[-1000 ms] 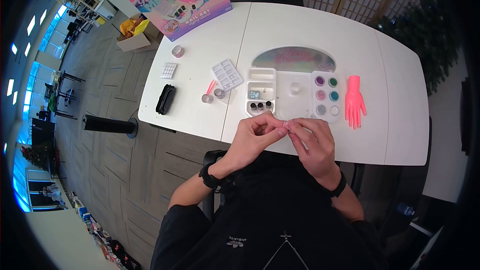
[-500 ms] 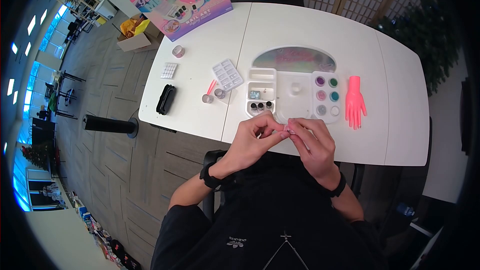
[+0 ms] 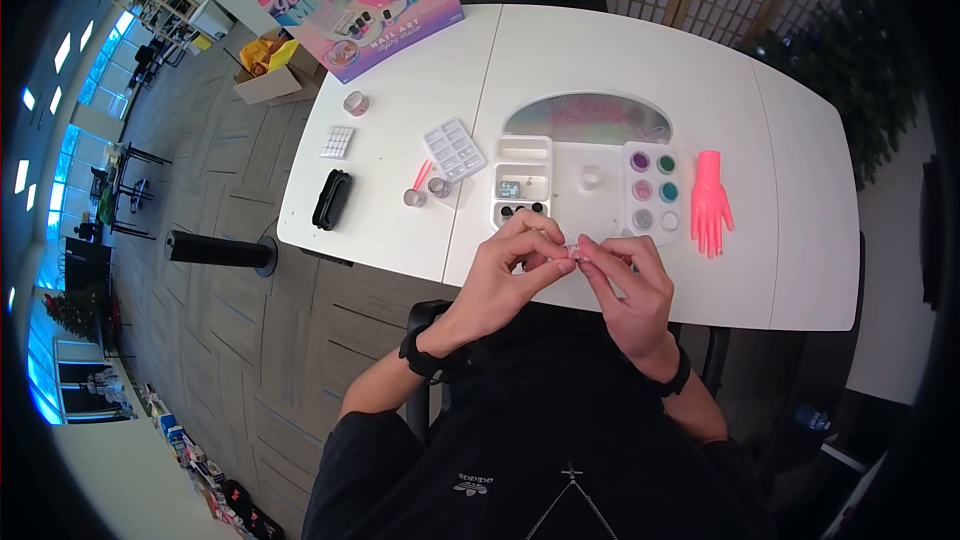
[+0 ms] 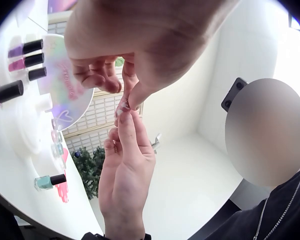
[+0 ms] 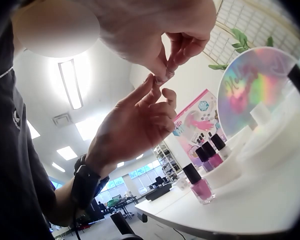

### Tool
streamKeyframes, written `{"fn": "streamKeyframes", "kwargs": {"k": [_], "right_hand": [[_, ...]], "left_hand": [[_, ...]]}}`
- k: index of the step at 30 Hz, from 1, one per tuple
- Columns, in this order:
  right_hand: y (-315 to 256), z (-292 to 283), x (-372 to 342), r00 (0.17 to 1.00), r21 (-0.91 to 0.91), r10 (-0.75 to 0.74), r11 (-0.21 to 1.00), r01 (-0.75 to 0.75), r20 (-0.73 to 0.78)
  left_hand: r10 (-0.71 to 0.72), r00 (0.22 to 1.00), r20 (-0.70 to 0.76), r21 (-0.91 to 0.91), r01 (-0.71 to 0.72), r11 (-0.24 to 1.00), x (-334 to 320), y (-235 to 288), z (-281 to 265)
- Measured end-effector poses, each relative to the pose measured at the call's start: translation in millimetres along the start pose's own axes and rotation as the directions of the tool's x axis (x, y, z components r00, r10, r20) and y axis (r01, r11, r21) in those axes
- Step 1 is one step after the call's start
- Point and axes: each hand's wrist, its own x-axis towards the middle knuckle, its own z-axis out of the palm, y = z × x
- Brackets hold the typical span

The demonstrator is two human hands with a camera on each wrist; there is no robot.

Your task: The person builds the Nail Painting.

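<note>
Both hands meet over the table's front edge. The left hand (image 3: pixel 505 275) and the right hand (image 3: pixel 632 285) pinch a small pink-and-white piece (image 4: pixel 122 107) between thumb and fingertips; the fingers hide most of it. Just beyond them sits the white nail-art station (image 3: pixel 585 215), with an iridescent panel (image 3: pixel 588 118) along its back. Black-capped nail polish bottles (image 4: pixel 34 59) stand by its left side, partly behind the left hand in the head view. Glitter pots (image 3: pixel 641 162) fill the right side of the station. A pink model hand (image 3: pixel 711 200) lies to the right.
To the left on the table (image 3: pixel 400 230) are a white compartment tray (image 3: pixel 455 150), small jars (image 3: pixel 414 198), pink tweezer-like sticks (image 3: pixel 424 172), a white gridded block (image 3: pixel 338 142) and a black case (image 3: pixel 332 200). The nail art box (image 3: pixel 365 5) stands at the back left.
The left fingers have lifted and spread slightly, and the right hand has shifted a little. More of the small piece shows between the fingertips. Things on the table have stayed put.
</note>
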Motion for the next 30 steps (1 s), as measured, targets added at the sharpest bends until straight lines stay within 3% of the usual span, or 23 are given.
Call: {"fn": "streamKeyframes", "kwargs": {"k": [8, 13, 20, 25, 30], "right_hand": [[5, 3, -1, 0.997, 0.033, -0.025, 0.999, 0.027, -0.068], [9, 5, -2, 0.983, -0.035, -0.17, 0.985, 0.168, -0.074], [6, 8, -6, 0.992, -0.052, -0.111, 0.993, 0.108, -0.054], [3, 9, -6, 0.998, 0.06, -0.002, 0.998, 0.006, -0.066], [4, 9, -6, 0.997, 0.02, -0.062, 0.998, 0.063, -0.053]], "left_hand": [[-0.042, 0.999, -0.003, -0.023, 0.042, 0.999, -1, -4, -3], [-0.129, 0.992, -0.014, -0.211, 0.123, 0.97, 0, -4, -1], [-0.128, 0.992, -0.011, -0.314, 0.118, 0.942, -3, -12, 4], [-0.105, 0.994, -0.012, -0.208, 0.1, 0.973, -5, -12, 2], [-0.105, 0.994, -0.007, -0.301, 0.099, 0.949, -4, -9, 2]]}}
